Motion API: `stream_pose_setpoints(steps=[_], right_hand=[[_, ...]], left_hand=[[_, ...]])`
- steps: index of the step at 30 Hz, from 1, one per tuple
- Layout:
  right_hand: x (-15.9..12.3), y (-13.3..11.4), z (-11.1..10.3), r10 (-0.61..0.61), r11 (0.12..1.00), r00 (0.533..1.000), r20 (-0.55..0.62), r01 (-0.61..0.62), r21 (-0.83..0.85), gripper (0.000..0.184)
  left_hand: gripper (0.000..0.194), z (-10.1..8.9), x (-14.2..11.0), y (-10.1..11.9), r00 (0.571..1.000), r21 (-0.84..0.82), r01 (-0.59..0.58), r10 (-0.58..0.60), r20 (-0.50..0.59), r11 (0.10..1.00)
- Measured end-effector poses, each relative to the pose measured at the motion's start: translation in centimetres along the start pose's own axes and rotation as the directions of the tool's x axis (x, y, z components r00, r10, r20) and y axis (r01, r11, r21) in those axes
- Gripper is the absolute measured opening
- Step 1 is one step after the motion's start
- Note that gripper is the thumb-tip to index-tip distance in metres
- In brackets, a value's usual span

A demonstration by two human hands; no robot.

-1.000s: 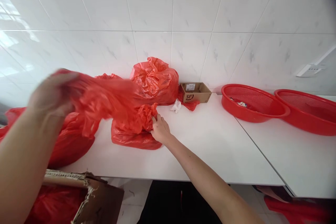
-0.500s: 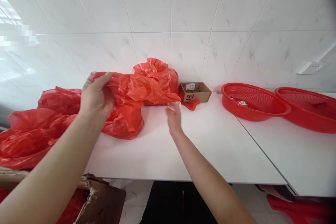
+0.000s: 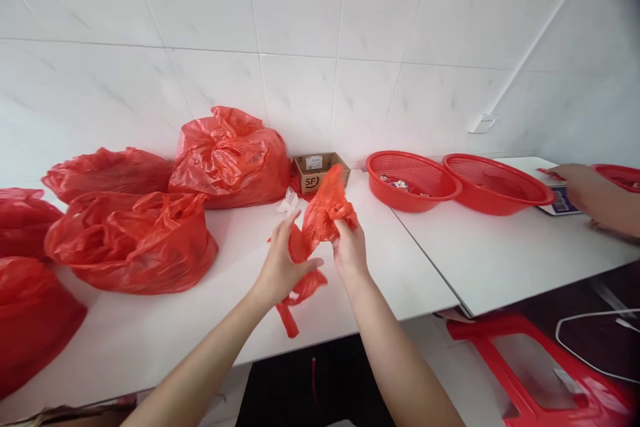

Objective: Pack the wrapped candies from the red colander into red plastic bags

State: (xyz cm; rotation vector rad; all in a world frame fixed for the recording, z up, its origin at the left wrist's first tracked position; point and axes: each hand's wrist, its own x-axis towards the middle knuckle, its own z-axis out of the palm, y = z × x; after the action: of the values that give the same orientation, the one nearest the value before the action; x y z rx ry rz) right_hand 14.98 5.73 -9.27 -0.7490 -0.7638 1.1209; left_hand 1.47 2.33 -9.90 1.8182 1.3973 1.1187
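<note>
A crumpled red plastic bag (image 3: 325, 213) hangs over the white table in front of me, bunched up and trailing downward. My right hand (image 3: 350, 247) is closed on its upper part. Beside the bag's lower part is my left hand (image 3: 280, 267), thumb and fingers spread apart; part of the bag lies between them, but they are not closed on it. A crumpled white scrap (image 3: 289, 201) lies just beyond my left fingertips.
Several filled red bags (image 3: 230, 160) stand at left. A small cardboard box (image 3: 320, 173) sits by the wall. Red baskets (image 3: 415, 180) stand at right, near a scale (image 3: 560, 200) and another person's arm (image 3: 605, 197). Below is a red stool (image 3: 530, 360).
The view has turned right. My left hand has come down and opened after gripping the bag; my right hand now holds it. The bag is gathered closer to me.
</note>
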Motion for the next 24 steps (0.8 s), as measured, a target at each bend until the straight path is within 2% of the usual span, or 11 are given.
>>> stream_pose_setpoints(steps=[1, 3, 7, 9, 11, 14, 16, 18, 19, 21, 24], right_hand=[[0.4, -0.2, -0.6, 0.037, 0.998, 0.998, -0.059, -0.033, 0.060, 0.030], [1.1, -0.7, -1.6, 0.090, 0.989, 0.989, -0.121, -0.074, 0.130, 0.035], [1.6, -1.6, -3.9, 0.080, 0.988, 0.987, -0.141, -0.061, 0.140, 0.042], [1.4, -1.6, -5.2, 0.079, 0.992, 0.985, -0.150, -0.063, 0.110, 0.044], [0.9, -1.6, -6.4, 0.063, 0.998, 0.988, -0.139, -0.062, 0.009, 0.042], [-0.2, -1.5, -7.3, -0.043, 0.963, 0.999, -0.023, 0.035, -0.268, 0.034], [-1.2, -1.4, -7.2, -0.125, 0.888, 0.985, 0.116, 0.163, -0.430, 0.033], [-2.1, -1.3, -6.9, -0.168, 0.801, 0.948, 0.270, 0.291, -0.523, 0.037], [-2.5, -1.2, -6.7, -0.168, 0.763, 0.925, 0.341, 0.341, -0.549, 0.039], [-3.1, -1.0, -6.9, -0.132, 0.722, 0.890, 0.436, 0.388, -0.573, 0.038], [-3.3, -0.8, -8.3, -0.076, 0.772, 0.923, 0.378, 0.294, -0.563, 0.029]], left_hand=[[0.090, 0.6, -0.5, -1.6, 0.995, 0.174, 0.027, -0.044, 0.094, 0.984], [0.076, 1.0, -0.9, -4.7, 0.977, 0.311, 0.047, -0.109, 0.185, 0.949], [0.044, -1.8, 1.2, -8.4, 0.988, 0.473, 0.066, -0.125, 0.095, 0.879], [0.042, -3.9, 2.7, -8.1, 0.996, 0.536, 0.084, -0.089, -0.017, 0.840], [0.040, -5.2, 3.7, -6.3, 0.992, 0.583, 0.097, -0.035, -0.118, 0.806], [0.039, -4.6, 3.4, -2.0, 0.976, 0.565, 0.029, 0.099, -0.194, 0.825], [0.048, -2.7, 2.3, 0.7, 0.971, 0.316, -0.097, 0.159, -0.177, 0.944], [0.056, -0.5, 1.3, 2.3, 0.998, -0.145, 0.003, -0.012, -0.059, 0.989], [0.053, 0.4, 0.9, 2.6, 0.994, -0.352, 0.102, -0.109, 0.001, 0.930], [0.038, 1.5, 0.5, 2.1, 0.959, -0.603, 0.256, -0.275, 0.063, 0.756], [0.031, 1.0, 0.2, -0.1, 0.907, -0.731, 0.306, -0.421, 0.029, 0.610]])
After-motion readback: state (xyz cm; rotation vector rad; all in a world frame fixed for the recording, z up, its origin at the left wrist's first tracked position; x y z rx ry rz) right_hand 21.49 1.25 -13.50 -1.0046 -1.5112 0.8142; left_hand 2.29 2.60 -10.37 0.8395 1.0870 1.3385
